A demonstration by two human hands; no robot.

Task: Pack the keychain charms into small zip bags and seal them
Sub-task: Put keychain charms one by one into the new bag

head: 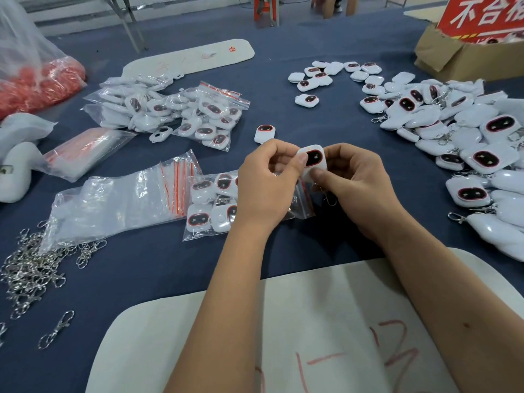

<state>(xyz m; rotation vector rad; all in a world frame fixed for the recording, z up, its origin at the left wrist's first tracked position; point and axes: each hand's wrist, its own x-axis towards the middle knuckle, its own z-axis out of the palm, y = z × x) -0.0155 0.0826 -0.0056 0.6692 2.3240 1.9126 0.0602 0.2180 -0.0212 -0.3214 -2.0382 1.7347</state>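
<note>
Two hands met over the middle of the blue-covered table [147, 268], both pinching one white keychain charm [313, 158]: the left hand [263, 188] had its thumb pressed on the charm's left edge, the right hand [354, 188] nipped its lower edge between thumb and curled fingers. The charm was a glossy rounded square with a dark, red-rimmed oval face, its metal clasp [329, 198] dangling below. Under the left hand lay a clear zip bag [209, 205] already holding several charms, partly hidden by the wrist. Just left of it lay a stack of empty zip bags [122, 199], crinkled, with red seal strips. A loose pile of charms [459, 143] spread along the right side, filled bags [175, 112] lay farther back on the left, and shiny wire clasps [34, 268] tangled at the near left. A pale board [283, 336] with red marks sat beneath the forearms.
</note>
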